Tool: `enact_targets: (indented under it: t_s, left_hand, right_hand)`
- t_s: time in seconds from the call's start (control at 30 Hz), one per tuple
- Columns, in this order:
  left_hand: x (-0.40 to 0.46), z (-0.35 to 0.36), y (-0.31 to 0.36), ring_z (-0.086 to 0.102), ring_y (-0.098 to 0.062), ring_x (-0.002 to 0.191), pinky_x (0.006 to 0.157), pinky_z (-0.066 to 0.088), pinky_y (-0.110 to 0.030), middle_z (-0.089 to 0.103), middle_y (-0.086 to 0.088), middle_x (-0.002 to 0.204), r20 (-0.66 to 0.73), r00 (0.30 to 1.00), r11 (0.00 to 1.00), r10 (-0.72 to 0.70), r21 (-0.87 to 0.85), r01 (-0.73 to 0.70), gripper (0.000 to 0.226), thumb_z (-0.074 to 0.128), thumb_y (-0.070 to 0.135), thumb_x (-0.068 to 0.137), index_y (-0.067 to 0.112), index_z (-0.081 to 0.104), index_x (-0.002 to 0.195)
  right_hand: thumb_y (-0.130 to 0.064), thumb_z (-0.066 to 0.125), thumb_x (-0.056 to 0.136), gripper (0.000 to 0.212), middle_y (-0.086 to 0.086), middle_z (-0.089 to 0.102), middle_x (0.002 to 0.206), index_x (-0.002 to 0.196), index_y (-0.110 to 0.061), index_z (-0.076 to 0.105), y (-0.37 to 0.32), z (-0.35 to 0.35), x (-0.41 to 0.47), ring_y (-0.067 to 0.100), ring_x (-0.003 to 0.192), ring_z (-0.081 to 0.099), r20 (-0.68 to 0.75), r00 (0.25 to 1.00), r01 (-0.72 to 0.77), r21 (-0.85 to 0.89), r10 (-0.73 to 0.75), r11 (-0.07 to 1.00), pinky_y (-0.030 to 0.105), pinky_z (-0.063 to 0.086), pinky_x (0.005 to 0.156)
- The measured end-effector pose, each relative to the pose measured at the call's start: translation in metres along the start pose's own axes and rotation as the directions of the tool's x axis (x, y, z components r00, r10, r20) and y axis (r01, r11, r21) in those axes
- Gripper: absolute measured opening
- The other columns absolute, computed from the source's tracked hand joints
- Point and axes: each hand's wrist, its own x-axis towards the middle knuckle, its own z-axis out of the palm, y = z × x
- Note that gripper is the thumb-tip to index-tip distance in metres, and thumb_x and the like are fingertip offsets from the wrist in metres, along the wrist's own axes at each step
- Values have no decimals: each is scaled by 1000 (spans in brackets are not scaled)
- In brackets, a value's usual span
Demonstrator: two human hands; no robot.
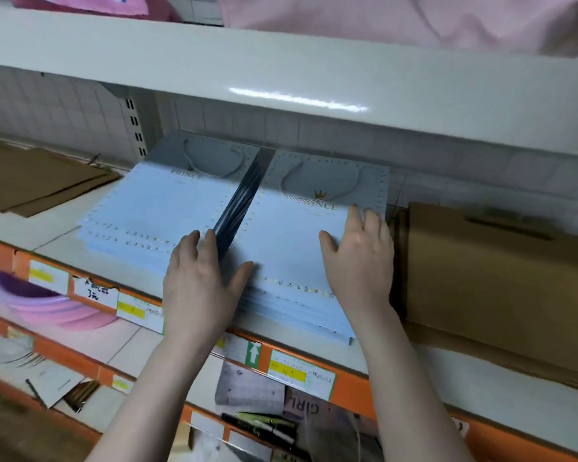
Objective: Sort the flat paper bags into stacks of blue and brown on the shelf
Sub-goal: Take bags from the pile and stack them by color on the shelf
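On the shelf (447,368): brown bags (501,288) stacked right, more brown (37,181) far left — possibly unsorted. Between them, two blue stacks (154,208) side by side. Left hand (201,278) and right hand (357,258) flat, fingers straight, pressing the right blue stack (297,248) — squaring up, sorting nearly done.

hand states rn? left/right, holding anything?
Left hand: open, fingers flat at the gap between the two blue bag stacks.
Right hand: open, pressing flat on the right blue stack.
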Motion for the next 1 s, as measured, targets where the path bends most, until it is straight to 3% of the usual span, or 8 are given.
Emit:
enact_targets:
  t_s: [0.13,0.23,0.5,0.7,0.87,1.0]
  left_hand:
    - [-24,-16,-23,46,-46,120,99,38,-53,49,-30,130,-55,995,992,-85,90,90,67,73,37,78,-5,52,126]
    - [-37,-31,-54,46,-47,120,97,39,-55,50,-31,129,-70,990,979,-124,155,133,64,72,34,78,-6,54,124]
    - [-40,-81,-152,46,-48,117,98,37,-54,51,-32,126,-171,957,941,-236,205,269,61,76,27,76,-7,55,123]
    - [-11,-124,-253,47,-51,116,97,39,-57,51,-33,126,-193,957,946,-218,199,256,63,78,27,74,-7,55,122]
    - [11,-161,-334,54,-52,106,89,44,-59,56,-36,114,-179,969,945,-173,248,214,60,72,33,75,-11,59,113]
    - [28,-179,-383,54,-51,108,89,45,-59,58,-34,115,-141,976,943,-166,268,199,60,81,28,71,-9,59,113]
  right_hand:
    - [-39,44,96,61,14,33,147,145,-6,29,-22,8,-12,31,139,24,117,984,133,20,-135,991,38,18,114]
    - [-39,44,96,60,13,33,148,145,-7,30,-51,21,-24,30,139,23,153,971,172,103,-186,980,37,15,114]
    - [-30,68,82,56,24,57,119,124,4,55,-158,70,-61,41,116,50,111,936,313,181,-335,932,47,40,101]
    - [-27,71,79,54,25,60,116,120,5,58,-250,113,-96,41,111,54,112,943,290,189,-314,938,48,44,97]
    - [-26,67,83,53,25,56,123,125,3,55,-325,137,-117,40,116,50,184,944,232,213,-272,949,47,42,97]
    - [-27,64,87,53,23,55,124,129,3,53,-371,154,-115,38,118,48,196,947,215,201,-255,956,45,39,99]
